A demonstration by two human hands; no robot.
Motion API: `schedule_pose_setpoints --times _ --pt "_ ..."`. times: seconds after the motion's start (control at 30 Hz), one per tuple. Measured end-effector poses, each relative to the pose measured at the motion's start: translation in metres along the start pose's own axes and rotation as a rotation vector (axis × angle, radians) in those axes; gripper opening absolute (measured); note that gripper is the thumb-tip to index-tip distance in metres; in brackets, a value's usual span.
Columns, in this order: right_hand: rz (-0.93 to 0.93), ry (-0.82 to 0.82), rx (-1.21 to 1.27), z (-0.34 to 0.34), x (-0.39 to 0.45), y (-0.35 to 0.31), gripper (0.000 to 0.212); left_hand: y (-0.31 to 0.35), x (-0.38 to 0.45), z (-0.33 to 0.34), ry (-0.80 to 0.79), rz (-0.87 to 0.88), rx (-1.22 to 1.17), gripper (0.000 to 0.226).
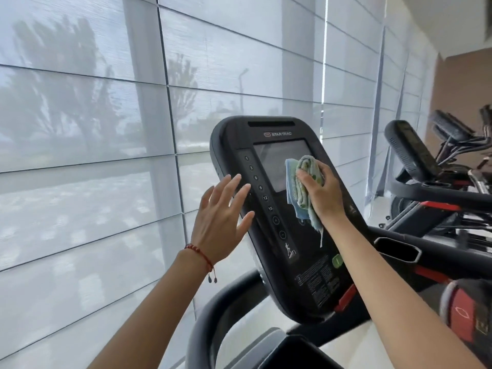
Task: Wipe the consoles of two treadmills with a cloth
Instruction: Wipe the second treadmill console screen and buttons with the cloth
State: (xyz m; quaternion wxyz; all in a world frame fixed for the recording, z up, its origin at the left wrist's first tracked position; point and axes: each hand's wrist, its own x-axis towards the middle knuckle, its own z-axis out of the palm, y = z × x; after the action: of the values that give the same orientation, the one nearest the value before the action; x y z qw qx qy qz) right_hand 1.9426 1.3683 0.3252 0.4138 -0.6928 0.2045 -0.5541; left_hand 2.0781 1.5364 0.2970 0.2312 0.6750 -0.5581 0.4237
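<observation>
I'm at the near treadmill console (282, 222), the tall black Star Trac panel tilted in front of the window blinds (93, 129). My right hand (323, 193) is closed around the bunched cloth (302, 190), a pale green and blue towel, pressing it flat against the lower right corner of the display screen (277, 163), with a loose tail hanging down over the panel below. My left hand (222, 219) is spread wide, holding nothing, fingers at the console's left edge beside the column of numbered buttons (259, 182); whether they actually touch the casing I can't tell. So I judge this is the first console, mid-wipe, screen area in hand. Next I'd sweep the cloth down across the lower panel toward the green button (337, 260), lightly, so nothing gets triggered. The second treadmill console (411, 150) waits off to the right, well apart, not yet wiped as far as I can judge.
</observation>
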Motion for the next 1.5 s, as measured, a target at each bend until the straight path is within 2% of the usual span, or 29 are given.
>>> schedule_pose_setpoints --times 0.27,0.43,0.6,0.8,0.9,1.0,1.13,1.27,1.5 --pt "-0.025 -0.050 -0.115 0.040 0.059 0.013 0.054 -0.029 0.039 0.041 -0.048 -0.004 0.066 0.054" --pt "-0.100 -0.091 -0.236 0.053 0.088 0.029 0.057 -0.028 0.036 0.065 0.022 -0.009 0.014 0.054" --pt "-0.174 -0.057 -0.299 0.057 0.092 0.043 0.063 -0.022 0.039 0.072 0.096 -0.011 0.024 0.051" --pt "-0.230 -0.012 -0.560 0.062 0.085 0.041 0.069 -0.028 0.048 0.072 0.155 0.045 0.054 0.052" --pt "-0.178 -0.030 -0.470 0.067 0.076 0.040 0.069 -0.031 0.050 0.072 0.144 0.076 0.039 0.054" --pt "-0.226 0.003 -0.305 0.072 0.069 0.041 0.063 -0.030 0.049 0.074 0.142 0.074 0.013 0.055" --pt "-0.274 -0.019 -0.383 0.077 0.071 0.045 0.070 -0.029 0.050 0.075 0.157 0.070 -0.009 0.055" --pt "-0.309 -0.019 -0.403 0.078 0.085 0.048 0.064 -0.028 0.050 0.078 0.170 0.064 -0.026 0.055" --pt "-0.183 0.012 -0.354 0.069 0.133 0.049 0.057 -0.027 0.050 0.082 0.190 0.051 -0.048 0.055"
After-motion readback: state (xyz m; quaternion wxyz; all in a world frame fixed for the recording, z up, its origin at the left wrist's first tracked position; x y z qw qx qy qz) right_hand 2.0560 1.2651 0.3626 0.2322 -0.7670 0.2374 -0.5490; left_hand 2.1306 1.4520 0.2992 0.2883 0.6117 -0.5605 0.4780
